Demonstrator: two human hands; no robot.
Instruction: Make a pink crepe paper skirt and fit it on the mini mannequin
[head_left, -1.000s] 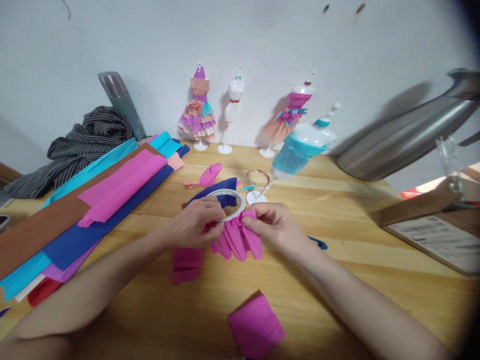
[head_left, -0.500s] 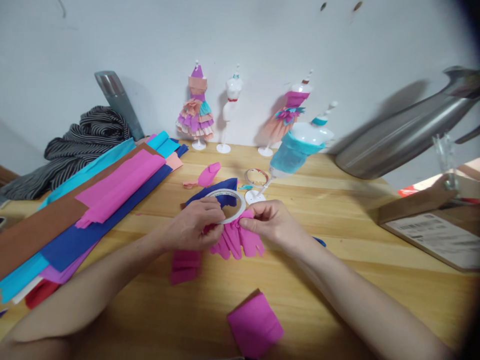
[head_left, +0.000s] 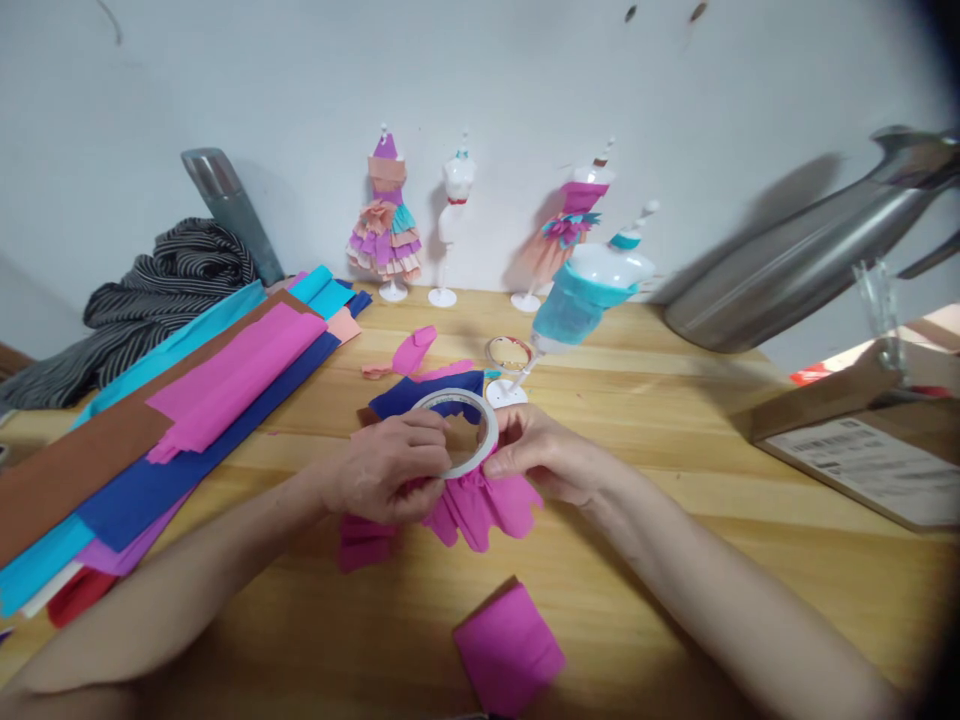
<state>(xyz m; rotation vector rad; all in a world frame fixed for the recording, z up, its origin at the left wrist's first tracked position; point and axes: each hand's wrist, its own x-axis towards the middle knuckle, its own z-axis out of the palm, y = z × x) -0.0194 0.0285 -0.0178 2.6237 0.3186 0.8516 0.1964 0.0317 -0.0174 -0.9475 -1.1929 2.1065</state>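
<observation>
My left hand (head_left: 394, 462) is closed on the near-left side of a roll of white tape (head_left: 489, 437), its fingers also at the edge of gathered pink crepe paper (head_left: 480, 515). Thumb and fingers of my right hand (head_left: 536, 452) pinch the top of that pink paper beside the roll's right edge. The paper fans downward in ruffles with a scalloped lower edge. Directly beyond the hands stands a small white dress form wrapped in turquoise paper (head_left: 577, 305). Blue paper (head_left: 431, 392) lies behind the roll. A pink folded piece (head_left: 510, 648) rests nearer to me.
Stacked crepe paper sheets (head_left: 202, 420) and a striped cloth (head_left: 172, 270) fill the left side. Along the wall stand a dressed form (head_left: 386, 220), a barer one (head_left: 457, 190) and another (head_left: 577, 220). At right are a steel jug (head_left: 787, 250) and a cardboard box (head_left: 862, 450).
The tape roll has tilted more toward upright between my hands. The ruffled pink paper has shifted slightly down and right. Both hands keep their hold while the whole view has moved a little.
</observation>
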